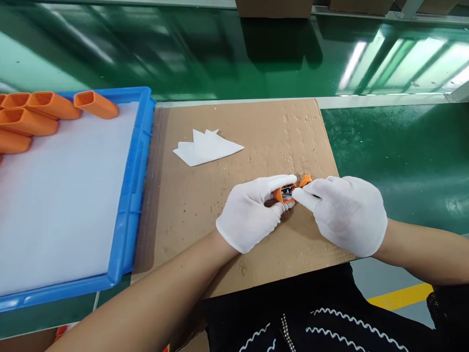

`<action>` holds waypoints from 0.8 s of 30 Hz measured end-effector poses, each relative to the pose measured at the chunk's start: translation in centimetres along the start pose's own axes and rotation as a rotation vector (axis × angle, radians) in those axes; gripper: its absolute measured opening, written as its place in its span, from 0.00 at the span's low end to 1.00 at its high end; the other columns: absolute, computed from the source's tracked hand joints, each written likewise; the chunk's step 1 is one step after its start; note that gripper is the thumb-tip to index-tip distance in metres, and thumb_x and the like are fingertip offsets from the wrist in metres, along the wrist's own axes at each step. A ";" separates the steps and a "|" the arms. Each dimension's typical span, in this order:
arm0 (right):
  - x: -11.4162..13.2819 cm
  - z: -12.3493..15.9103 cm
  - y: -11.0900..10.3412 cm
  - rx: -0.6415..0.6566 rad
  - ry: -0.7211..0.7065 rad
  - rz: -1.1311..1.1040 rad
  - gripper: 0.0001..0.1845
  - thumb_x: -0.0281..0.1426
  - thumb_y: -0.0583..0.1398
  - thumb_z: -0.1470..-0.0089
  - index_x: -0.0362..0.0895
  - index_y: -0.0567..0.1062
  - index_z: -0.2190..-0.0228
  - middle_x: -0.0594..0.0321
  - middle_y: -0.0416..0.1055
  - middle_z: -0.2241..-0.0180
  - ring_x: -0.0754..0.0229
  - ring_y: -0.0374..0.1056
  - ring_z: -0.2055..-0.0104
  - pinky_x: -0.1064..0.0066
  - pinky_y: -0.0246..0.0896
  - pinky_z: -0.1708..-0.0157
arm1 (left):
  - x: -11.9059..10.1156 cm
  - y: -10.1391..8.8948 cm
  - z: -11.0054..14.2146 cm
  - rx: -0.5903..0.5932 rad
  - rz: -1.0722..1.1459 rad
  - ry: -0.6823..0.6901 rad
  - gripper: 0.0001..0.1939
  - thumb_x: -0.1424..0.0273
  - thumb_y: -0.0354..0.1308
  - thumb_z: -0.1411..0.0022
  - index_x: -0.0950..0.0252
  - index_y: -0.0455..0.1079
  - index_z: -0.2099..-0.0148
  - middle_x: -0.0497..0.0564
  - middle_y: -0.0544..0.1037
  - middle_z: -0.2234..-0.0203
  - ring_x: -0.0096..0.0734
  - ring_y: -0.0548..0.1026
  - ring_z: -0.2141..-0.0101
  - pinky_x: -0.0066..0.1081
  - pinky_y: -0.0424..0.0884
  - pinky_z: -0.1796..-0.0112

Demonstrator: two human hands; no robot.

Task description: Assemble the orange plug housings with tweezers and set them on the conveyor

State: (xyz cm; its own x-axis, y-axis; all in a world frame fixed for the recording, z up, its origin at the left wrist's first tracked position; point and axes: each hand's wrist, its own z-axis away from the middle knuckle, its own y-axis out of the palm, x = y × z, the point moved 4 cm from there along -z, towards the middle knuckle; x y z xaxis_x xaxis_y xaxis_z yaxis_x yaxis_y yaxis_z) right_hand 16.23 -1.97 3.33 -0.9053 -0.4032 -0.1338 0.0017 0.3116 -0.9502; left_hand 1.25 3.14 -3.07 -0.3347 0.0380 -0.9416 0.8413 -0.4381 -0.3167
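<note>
Both of my hands wear white gloves and meet over a brown cardboard sheet [220, 205]. My left hand [252, 212] pinches a small orange part with a dark metal inside [286, 192] between thumb and forefinger. My right hand [346, 212] presses its fingertips against the right end of that same part, where a second small orange piece [305, 180] shows just above the fingers. Most of the part is hidden by the gloves.
A folded white cloth [205, 146] lies on the cardboard's far left. A blue tray [128, 205] lined with white foam stands to the left, holding several orange sleeves [51, 110] in its far corner. A green conveyor belt [220, 58] runs behind; cardboard boxes [273, 7] stand beyond it.
</note>
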 end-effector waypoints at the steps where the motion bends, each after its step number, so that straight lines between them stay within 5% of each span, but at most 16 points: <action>1: 0.0 0.0 0.0 -0.003 -0.010 0.001 0.16 0.19 0.55 0.46 0.49 0.77 0.74 0.68 0.65 0.80 0.62 0.53 0.77 0.65 0.36 0.73 | 0.0 0.0 0.0 -0.002 -0.003 -0.001 0.22 0.71 0.66 0.44 0.60 0.78 0.46 0.51 0.82 0.50 0.42 0.81 0.52 0.41 0.76 0.45; 11: 0.0 0.2 -0.5 -0.141 -0.009 0.069 0.14 0.20 0.55 0.46 0.47 0.72 0.79 0.68 0.61 0.82 0.62 0.47 0.80 0.67 0.35 0.76 | 0.3 0.2 -0.1 -0.011 -0.016 0.045 0.21 0.72 0.64 0.44 0.57 0.78 0.47 0.48 0.82 0.51 0.40 0.82 0.54 0.42 0.77 0.46; 16: -0.4 0.2 0.2 0.024 -0.057 -0.029 0.11 0.21 0.58 0.47 0.48 0.75 0.74 0.66 0.67 0.78 0.62 0.53 0.78 0.67 0.38 0.76 | 0.3 0.1 -0.2 -0.021 -0.043 0.043 0.21 0.71 0.64 0.44 0.57 0.78 0.47 0.49 0.83 0.52 0.41 0.82 0.54 0.43 0.77 0.46; 24: -0.7 0.1 0.3 0.069 -0.050 -0.058 0.11 0.20 0.59 0.54 0.48 0.77 0.74 0.66 0.68 0.79 0.62 0.57 0.79 0.66 0.39 0.78 | 0.2 0.1 -0.1 -0.039 -0.067 0.043 0.21 0.73 0.65 0.45 0.58 0.79 0.48 0.50 0.83 0.52 0.42 0.82 0.55 0.42 0.79 0.47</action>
State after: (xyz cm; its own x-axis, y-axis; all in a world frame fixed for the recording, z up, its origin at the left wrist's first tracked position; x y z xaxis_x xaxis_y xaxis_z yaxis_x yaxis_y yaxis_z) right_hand 16.95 -1.67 3.06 -0.8825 -0.4615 -0.0900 -0.0194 0.2270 -0.9737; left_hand 1.34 3.17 -3.29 -0.3728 0.1050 -0.9220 0.8340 -0.3976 -0.3825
